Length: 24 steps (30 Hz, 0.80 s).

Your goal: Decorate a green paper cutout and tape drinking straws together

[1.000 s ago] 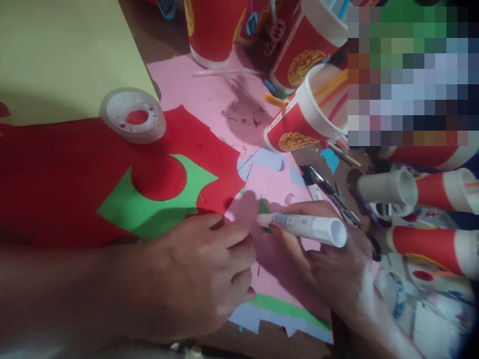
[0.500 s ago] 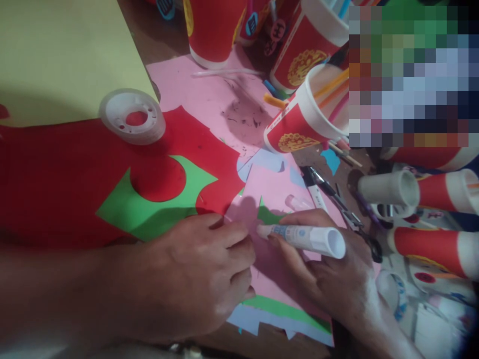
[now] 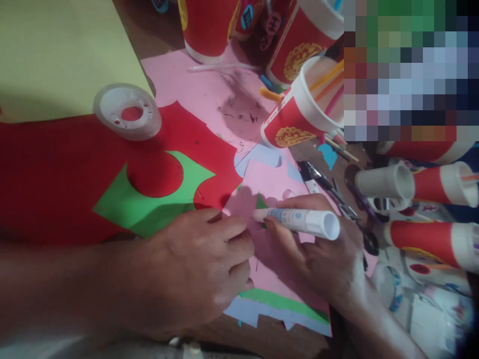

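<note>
My right hand (image 3: 318, 249) is closed around a white glue stick (image 3: 299, 222), its tip pointing left toward my other hand. My left hand (image 3: 209, 269) is curled, fingertips bent down over the pink paper (image 3: 277, 264); whatever they pinch is hidden. Close above the knuckles lies a green paper offcut (image 3: 149, 209) with curved cut-outs, on top of red paper (image 3: 56, 184). A small green scrap (image 3: 261, 201) shows just beyond the glue stick.
A tape roll (image 3: 127, 112) rests on the red paper beside a yellow sheet (image 3: 67, 55). Red-and-white paper cups stand at the back and right, one tilted cup (image 3: 292, 117) holding straws. Black-handled scissors (image 3: 370, 242) and a pen (image 3: 325, 182) lie to the right.
The glue stick and right hand have shifted slightly up in the picture, the stick's tip still near my left fingers. My left hand stays in place. The whole view has drifted a little.
</note>
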{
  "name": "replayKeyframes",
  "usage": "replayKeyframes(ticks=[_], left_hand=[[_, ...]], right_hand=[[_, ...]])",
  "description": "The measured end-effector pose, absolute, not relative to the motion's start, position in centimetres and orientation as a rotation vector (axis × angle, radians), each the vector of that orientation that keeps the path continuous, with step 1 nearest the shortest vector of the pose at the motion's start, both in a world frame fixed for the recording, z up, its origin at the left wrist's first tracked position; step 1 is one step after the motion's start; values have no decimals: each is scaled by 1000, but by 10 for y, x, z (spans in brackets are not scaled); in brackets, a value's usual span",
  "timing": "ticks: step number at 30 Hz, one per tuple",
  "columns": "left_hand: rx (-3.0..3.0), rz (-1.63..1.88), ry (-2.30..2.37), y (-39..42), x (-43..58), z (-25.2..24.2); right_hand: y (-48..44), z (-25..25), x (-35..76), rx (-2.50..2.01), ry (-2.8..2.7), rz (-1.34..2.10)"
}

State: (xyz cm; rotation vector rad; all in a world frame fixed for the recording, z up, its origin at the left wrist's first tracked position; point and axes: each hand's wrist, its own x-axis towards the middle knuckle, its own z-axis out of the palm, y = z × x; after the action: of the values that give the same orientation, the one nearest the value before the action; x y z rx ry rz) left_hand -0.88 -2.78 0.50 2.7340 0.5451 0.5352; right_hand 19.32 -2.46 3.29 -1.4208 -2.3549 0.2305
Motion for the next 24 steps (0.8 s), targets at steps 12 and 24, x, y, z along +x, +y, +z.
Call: replayKeyframes(ticks=[12, 24], left_hand=[[2698, 481, 526, -26, -12, 8], [2676, 540, 538, -26, -11, 5]], right_hand=[[-28, 36, 198, -1364, -2450, 335], [-23, 35, 197, -1384, -2407, 228]])
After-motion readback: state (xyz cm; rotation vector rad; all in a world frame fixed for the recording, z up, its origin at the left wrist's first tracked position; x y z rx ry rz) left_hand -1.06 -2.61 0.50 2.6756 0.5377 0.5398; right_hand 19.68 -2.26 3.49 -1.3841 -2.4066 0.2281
